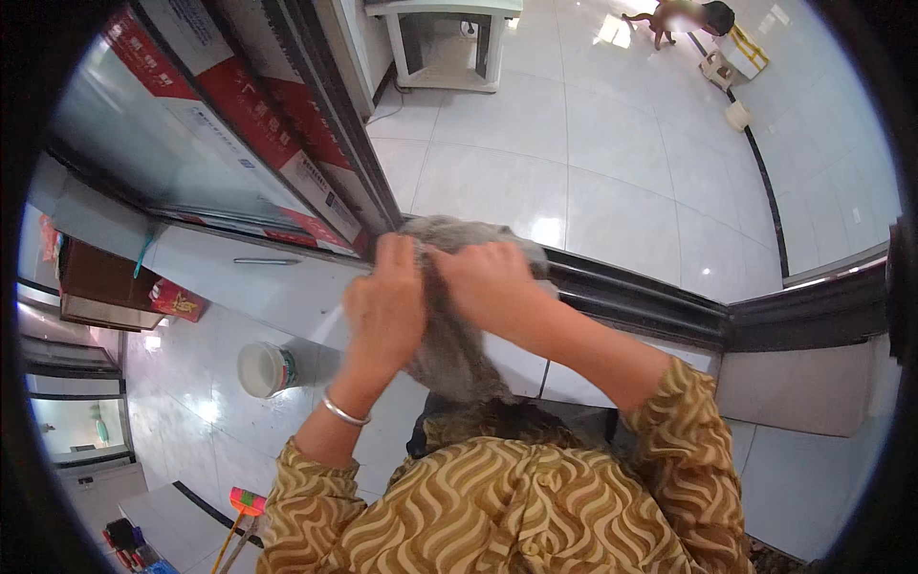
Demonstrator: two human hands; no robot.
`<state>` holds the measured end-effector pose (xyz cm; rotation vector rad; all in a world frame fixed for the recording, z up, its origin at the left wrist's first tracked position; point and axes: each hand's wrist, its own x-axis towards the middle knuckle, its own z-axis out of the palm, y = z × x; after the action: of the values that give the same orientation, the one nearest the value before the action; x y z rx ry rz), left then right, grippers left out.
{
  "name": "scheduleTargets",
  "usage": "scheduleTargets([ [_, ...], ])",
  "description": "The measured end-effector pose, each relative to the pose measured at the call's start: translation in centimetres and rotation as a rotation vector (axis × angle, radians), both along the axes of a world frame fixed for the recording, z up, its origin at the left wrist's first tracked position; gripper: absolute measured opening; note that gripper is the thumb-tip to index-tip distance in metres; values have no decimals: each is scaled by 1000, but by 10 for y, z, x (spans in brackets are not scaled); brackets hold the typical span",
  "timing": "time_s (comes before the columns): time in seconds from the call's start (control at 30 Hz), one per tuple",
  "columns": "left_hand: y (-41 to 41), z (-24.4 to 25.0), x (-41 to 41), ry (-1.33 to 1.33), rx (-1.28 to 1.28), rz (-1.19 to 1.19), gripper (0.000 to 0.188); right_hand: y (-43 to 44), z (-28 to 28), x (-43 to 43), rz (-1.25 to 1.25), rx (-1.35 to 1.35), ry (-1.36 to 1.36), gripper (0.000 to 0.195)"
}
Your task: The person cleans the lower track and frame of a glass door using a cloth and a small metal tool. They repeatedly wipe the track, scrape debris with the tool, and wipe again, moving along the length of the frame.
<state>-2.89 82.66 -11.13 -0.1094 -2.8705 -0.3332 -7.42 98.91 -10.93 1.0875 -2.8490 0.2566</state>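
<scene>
My left hand [387, 308], with a silver bangle at the wrist, grips a wet-looking grey-brown cloth [448, 351] near the edge of the sliding door frame. Close beside it, my right hand [495, 280] is closed on the same cloth. The cloth bunches up beyond both hands over the black sill track [631, 294] and hangs down toward my body. Fingertips of both hands are partly hidden in its folds. To the left stands a glass sliding door [179, 122] with red and white printed strips along its frame.
A white bucket [262, 369] stands on the tiled floor at left. A slim metallic strip [267, 261] lies on the white ledge. A broom [247, 501] is at lower left. Beyond the sill are a white stand [448, 8], a small stool [717, 69] and a person [674, 18].
</scene>
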Motion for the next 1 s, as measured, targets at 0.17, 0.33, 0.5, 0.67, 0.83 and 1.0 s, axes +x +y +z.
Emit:
scheduleTargets([
  [0.17, -18, -8, -4, 113, -48, -63, 18, -13, 3, -25, 72, 10, -226, 50],
  [0.33, 0, -16, -6, 17, 83, -125, 31, 25, 4, -23, 24, -5, -260, 50],
  [0.5, 92, -25, -1, 96, 187, -359, 13, 127, 44, 1, -38, 233, -294, 53],
  [0.67, 94, -22, -5, 60, 278, -402, 18, 142, 58, -18, 41, 287, -246, 46],
  [0.83, 35, -5, -8, -123, 228, -216, 31, 89, 25, -41, 124, -4, -134, 42],
  [1.0, -10, -7, -7, -42, 174, -139, 34, 20, 43, -66, 210, 154, -224, 33],
])
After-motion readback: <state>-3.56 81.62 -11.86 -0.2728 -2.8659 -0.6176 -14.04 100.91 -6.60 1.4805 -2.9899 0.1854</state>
